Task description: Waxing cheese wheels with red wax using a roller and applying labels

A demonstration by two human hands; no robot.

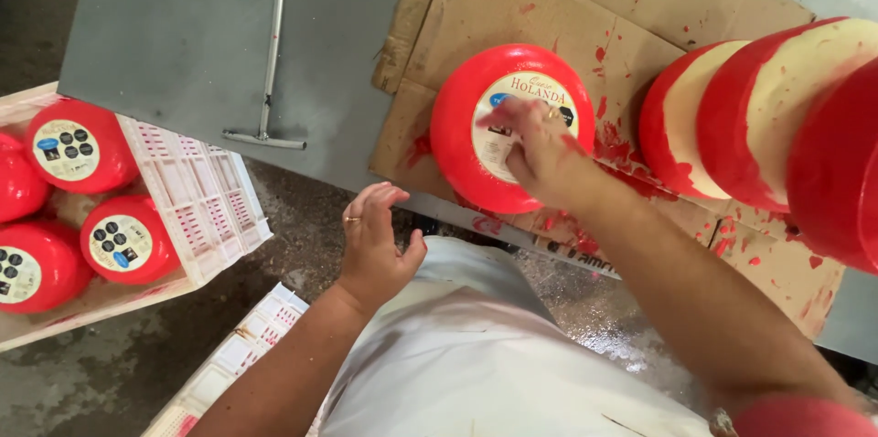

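Red cheese wheel (457, 131) sits flat on the paint-splattered cardboard (567, 16) covering the grey worktop (183, 35). Right hand (540, 149) is pressing down on its round label (494, 149), fingers spread flat, no real grip. Left hand (375, 236) hovers open, empty, off the worktop edge. More labelled wheels (119, 240) fill a white crate (206, 204) left.

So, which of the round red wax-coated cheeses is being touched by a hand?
The labelled red cheese wheel lying flat on the stained brown cardboard: the right hand presses on its round label. The cheeses in the white plastic crate are untouched.
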